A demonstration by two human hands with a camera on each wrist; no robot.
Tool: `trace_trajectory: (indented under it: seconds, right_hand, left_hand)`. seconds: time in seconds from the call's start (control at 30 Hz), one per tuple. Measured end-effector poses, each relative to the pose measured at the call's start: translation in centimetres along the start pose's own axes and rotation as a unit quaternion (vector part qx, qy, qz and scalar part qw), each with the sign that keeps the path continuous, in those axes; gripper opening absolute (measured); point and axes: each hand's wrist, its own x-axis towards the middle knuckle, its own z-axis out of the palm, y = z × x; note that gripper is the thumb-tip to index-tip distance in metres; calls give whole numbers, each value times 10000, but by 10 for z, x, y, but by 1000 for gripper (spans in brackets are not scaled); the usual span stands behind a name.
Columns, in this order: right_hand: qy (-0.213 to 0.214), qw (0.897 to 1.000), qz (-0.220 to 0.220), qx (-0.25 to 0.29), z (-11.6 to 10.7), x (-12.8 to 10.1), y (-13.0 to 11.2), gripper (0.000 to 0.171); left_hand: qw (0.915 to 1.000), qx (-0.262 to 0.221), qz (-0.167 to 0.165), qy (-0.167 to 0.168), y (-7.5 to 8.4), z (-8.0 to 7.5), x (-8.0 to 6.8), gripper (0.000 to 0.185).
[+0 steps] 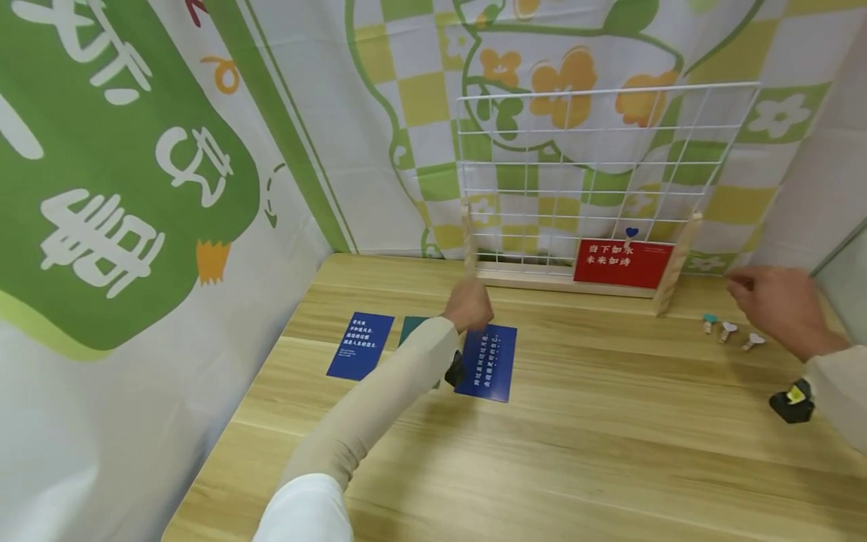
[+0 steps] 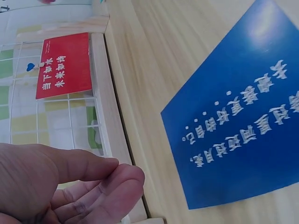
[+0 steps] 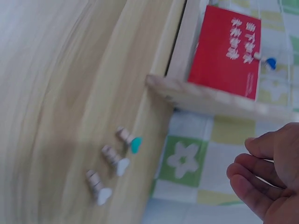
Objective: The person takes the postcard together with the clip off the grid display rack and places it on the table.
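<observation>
My left hand [image 1: 467,305] hovers over the table beside the left wooden post of a white wire grid rack [image 1: 596,173], its fingers [image 2: 107,184] loosely curled and holding nothing. Just below it lies a blue card [image 1: 488,361] with white writing [image 2: 238,126]. A red card [image 1: 623,263] hangs low on the grid under a blue heart clip [image 1: 632,232]. My right hand [image 1: 772,305] floats empty at the right, fingers [image 3: 261,179] relaxed, above three small clips [image 1: 727,330] lying on the table: one teal [image 3: 131,140], two white [image 3: 116,161].
A second blue card [image 1: 361,345] and a teal card [image 1: 409,327] lie left of my forearm. The rack's wooden base [image 2: 110,116] and right foot [image 3: 215,98] stand on the table near the patterned backdrop. Fabric walls close in at the left and behind.
</observation>
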Motion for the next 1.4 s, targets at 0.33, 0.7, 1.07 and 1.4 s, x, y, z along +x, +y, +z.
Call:
trace_trajectory:
  seconds: [0.33, 0.7, 1.07, 1.4]
  right_hand:
    - [-123, 9979, -590, 254, -5, 20, -23, 26]
    - [-20, 9972, -697, 273, -1, 46, -40, 28]
    - [-10, 9956, -911, 201, 6, 75, -60, 24]
    - [352, 9919, -1218, 110, 7, 95, -80, 21]
  left_hand:
    - [9904, 1242, 451, 397, 34, -2, 20, 40]
    - [9961, 609, 474, 419, 63, 3, 37, 28]
    - [9834, 1427, 874, 700, 85, 3, 50, 44]
    - [9878, 985, 825, 879, 108, 2, 61, 19]
